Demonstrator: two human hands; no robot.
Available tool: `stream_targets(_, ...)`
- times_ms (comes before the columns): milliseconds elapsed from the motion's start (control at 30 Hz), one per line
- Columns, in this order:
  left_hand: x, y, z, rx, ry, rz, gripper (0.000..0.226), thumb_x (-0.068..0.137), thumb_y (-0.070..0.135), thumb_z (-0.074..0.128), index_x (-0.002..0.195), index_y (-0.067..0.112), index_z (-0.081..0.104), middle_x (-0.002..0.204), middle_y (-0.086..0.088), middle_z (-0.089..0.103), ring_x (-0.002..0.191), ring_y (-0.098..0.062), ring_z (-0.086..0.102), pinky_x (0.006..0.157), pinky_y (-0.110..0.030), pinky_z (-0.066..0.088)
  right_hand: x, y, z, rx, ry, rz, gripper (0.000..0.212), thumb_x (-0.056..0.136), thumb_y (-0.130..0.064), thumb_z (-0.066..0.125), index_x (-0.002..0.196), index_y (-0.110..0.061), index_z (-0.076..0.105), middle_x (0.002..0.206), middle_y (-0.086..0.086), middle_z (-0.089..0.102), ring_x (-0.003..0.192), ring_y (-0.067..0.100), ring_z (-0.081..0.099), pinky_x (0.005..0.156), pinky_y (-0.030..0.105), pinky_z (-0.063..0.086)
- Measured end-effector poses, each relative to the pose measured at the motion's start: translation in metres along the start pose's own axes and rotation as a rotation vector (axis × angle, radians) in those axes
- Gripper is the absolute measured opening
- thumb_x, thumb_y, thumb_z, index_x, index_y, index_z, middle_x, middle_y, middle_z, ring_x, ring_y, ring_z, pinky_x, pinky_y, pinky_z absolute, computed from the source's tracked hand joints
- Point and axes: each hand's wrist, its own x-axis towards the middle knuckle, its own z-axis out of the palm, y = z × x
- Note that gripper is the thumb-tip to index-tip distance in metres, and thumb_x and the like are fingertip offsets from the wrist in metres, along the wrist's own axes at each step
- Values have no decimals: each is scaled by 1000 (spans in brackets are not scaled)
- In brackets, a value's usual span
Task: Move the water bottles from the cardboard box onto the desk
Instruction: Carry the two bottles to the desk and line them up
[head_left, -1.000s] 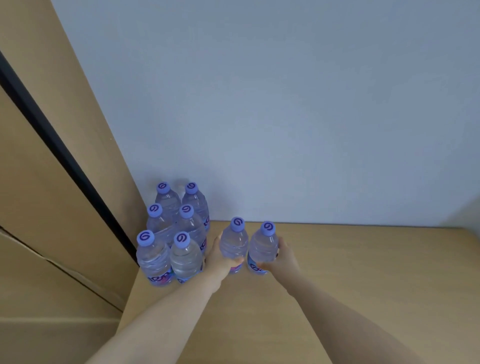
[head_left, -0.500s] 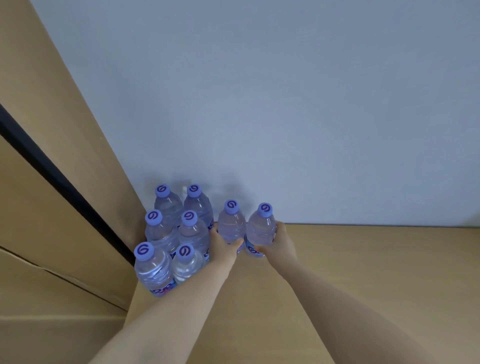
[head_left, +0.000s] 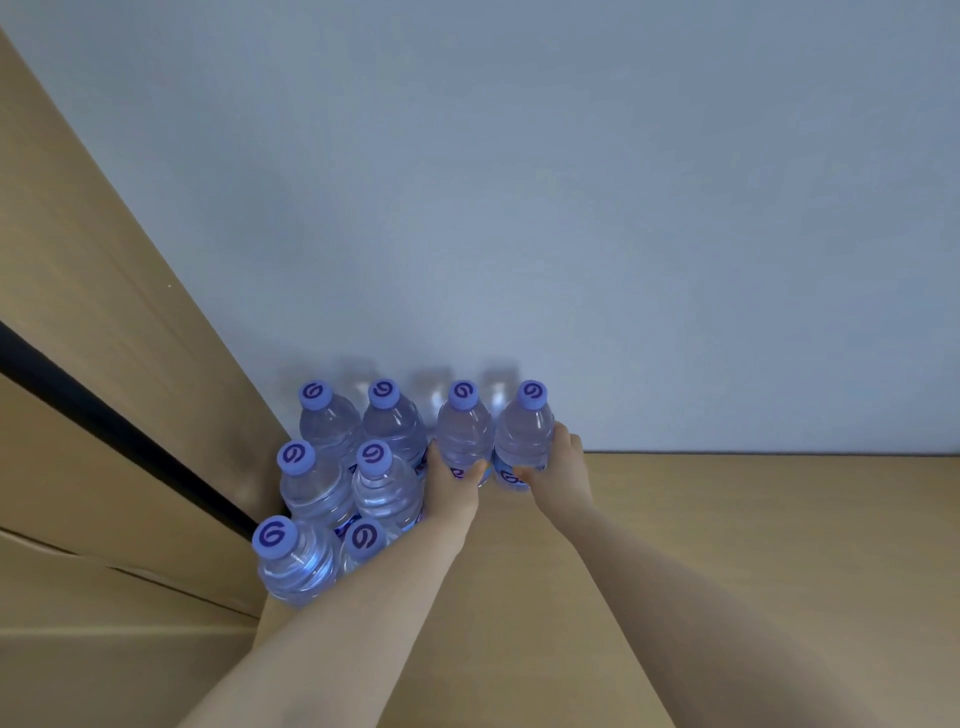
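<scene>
Several clear water bottles with purple caps stand upright at the back left corner of the wooden desk (head_left: 727, 519). My left hand (head_left: 451, 483) grips one bottle (head_left: 464, 431) low on its body. Beside it, my right hand (head_left: 553, 467) grips another bottle (head_left: 524, 431). Both held bottles stand against the wall, in line with the back row of the cluster (head_left: 337, 467). The cardboard box is out of view.
A pale blue-grey wall (head_left: 519, 208) runs along the desk's back edge. A tall wooden panel (head_left: 104, 338) with a black strip rises on the left, close against the bottle cluster. Bare desk surface stretches to the right of my hands.
Both hands have pushed their two bottles away from me toward the wall, until they line up with the back row of the cluster.
</scene>
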Motion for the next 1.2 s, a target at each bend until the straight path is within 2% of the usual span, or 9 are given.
stream_targets(133,0,0,2,15,-8,-20,64,91,17,61,146,13,28,141,-5,46,130,-23,44,108,-38,37,0,2,0,2,-7,-4,48,83,1,59,127,-11,46,121,4,50,94,16,52,61,12,38)
stream_targets(333,-6,4,9,8,43,-27,67,93,17,58,149,10,22,148,-6,38,136,-24,36,110,-33,32,-5,1,5,17,-2,19,38,84,-5,60,121,-1,49,117,16,56,90,22,53,65,23,39)
stream_targets(400,-9,4,9,-8,55,-27,55,94,16,56,143,9,33,138,-7,48,128,-25,45,98,-28,37,-8,0,4,-10,0,39,35,87,-8,58,119,0,48,116,17,56,88,21,50,60,21,36)
stream_targets(533,-17,6,3,43,54,-57,28,93,9,49,119,-3,47,93,-14,57,85,-24,51,74,-27,37,-20,2,3,-105,-30,106,34,89,-7,51,122,-2,45,117,13,55,96,25,54,66,27,42)
stream_targets(600,-26,7,-3,43,-63,-133,19,95,11,47,112,4,50,86,-6,53,80,-21,48,72,-26,39,-29,4,4,-187,-72,132,34,91,-7,48,125,-2,46,112,12,57,97,28,56,75,32,45)
stream_targets(667,-45,11,-12,51,-275,-334,19,98,13,42,115,19,45,102,-7,58,90,-23,56,77,-30,44,-41,5,7,-276,-132,143,35,92,-8,45,127,-3,49,112,11,60,95,27,57,74,30,43)
stream_targets(833,-92,4,-39,241,-491,-427,34,102,19,36,135,13,41,130,-11,58,110,-24,61,85,-30,45,-79,4,19,-363,-289,96,33,95,-11,43,124,-3,56,122,12,61,112,28,58,81,26,42)
stream_targets(1000,-135,-22,-68,284,-387,-428,35,101,23,35,135,16,41,128,-6,59,102,-19,60,76,-24,44,-118,6,29,-405,-434,45,9,96,-13,46,102,-15,52,101,6,53,90,18,50,83,28,45)
stream_targets(1200,-186,-62,-121,201,-129,-420,10,92,12,44,93,21,49,74,2,54,56,-10,46,52,-19,33,-176,2,50,-607,-600,-68,26,94,-14,46,114,-3,59,119,13,63,102,26,59,85,29,47)
